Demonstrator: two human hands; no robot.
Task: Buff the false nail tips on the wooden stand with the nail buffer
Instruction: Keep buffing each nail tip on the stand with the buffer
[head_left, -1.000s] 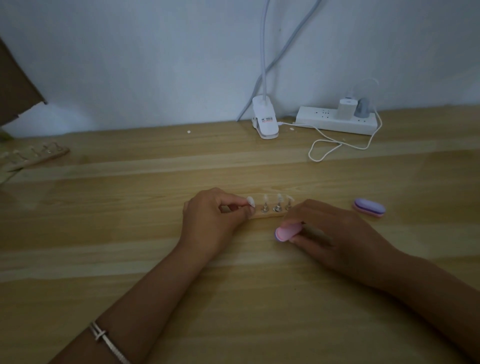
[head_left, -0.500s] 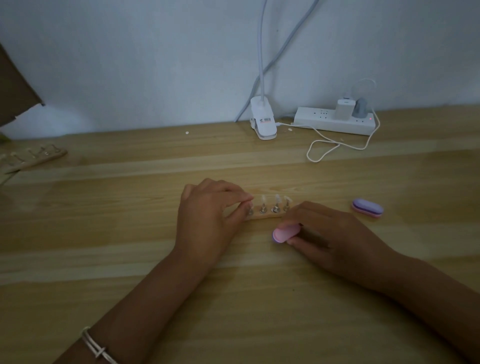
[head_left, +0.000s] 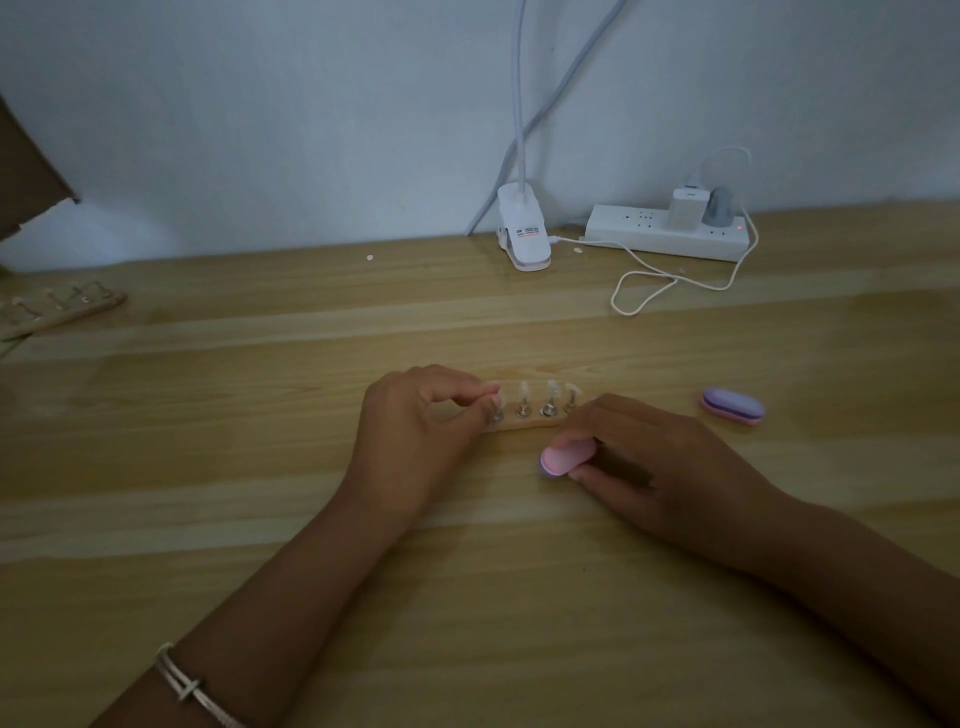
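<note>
Nearest: bracelet (head_left: 187, 686) on the left wrist, well in front of the stand (head_left: 524, 427). Left hand (head_left: 421, 431) covers the stand's left end, thumb and forefinger pinched on the end tip (head_left: 492, 388). Right hand (head_left: 649, 457) is at the stand's right-front corner, fingers wrapped round the buffer (head_left: 566, 456). The buffer's pink face is just in front of the stand and touches no tip. The stand lies flat on the bench (head_left: 260, 467). Three more tips (head_left: 551, 387) stand on metal posts right of the pinched one.

Step, my read: set-up for a stroke. Left hand steadies the tip, buffer not yet applied. Can't tell how many tips are done, the light is poor. Next move needs the buffer brought over the stand onto the pinched tip, flat face down, short light strokes. Left hand has to stop the stand and post rocking. The tips look light and will likely pop off under hard pressure.

Beyond: spare buffer (head_left: 732, 406), purple, right of the stand, well apart. Bench is pale wood planks, smooth, some glare. Second stand (head_left: 57, 312) far left and behind. Cable loop (head_left: 644, 291), lamp clip (head_left: 522, 234) and power strip (head_left: 639, 231) sit behind the stand by the wall (head_left: 260, 104). Two plugs in, red light on. Cardboard (head_left: 26, 171) far back left. Room is dim.
</note>
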